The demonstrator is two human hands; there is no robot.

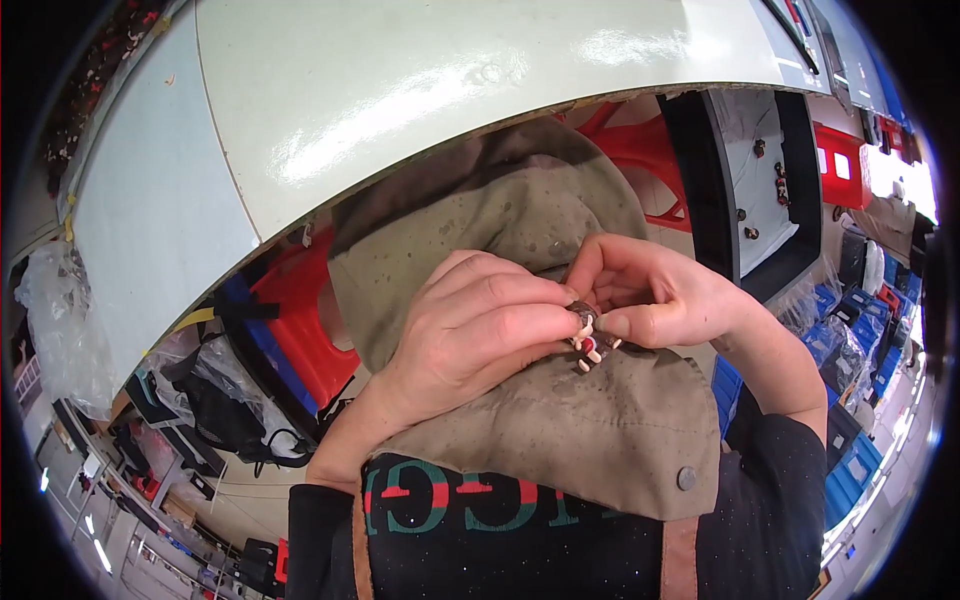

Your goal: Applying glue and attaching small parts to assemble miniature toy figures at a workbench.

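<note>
A small figurine (588, 346) with brown, cream and red parts is pinched between my two hands, just above my lap. My left hand (475, 315) grips it from the left, thumb and fingers pressed together at its upper part. From the other side, my right hand (655, 295) holds it between bent fingers and thumb. The fingertips hide part of the figurine, so I cannot see whether anything else is between them. Beneath both hands spreads an olive-brown apron (460, 240) with dark spots.
A pale tabletop (430, 90) curves across the far side. To the right stands a black-rimmed tray (712, 190) holding several small figures (781, 185). Red stools (310, 315) show under the table. A clear plastic bag (65, 330) hangs at the left; blue bins (852, 470) stand at the right.
</note>
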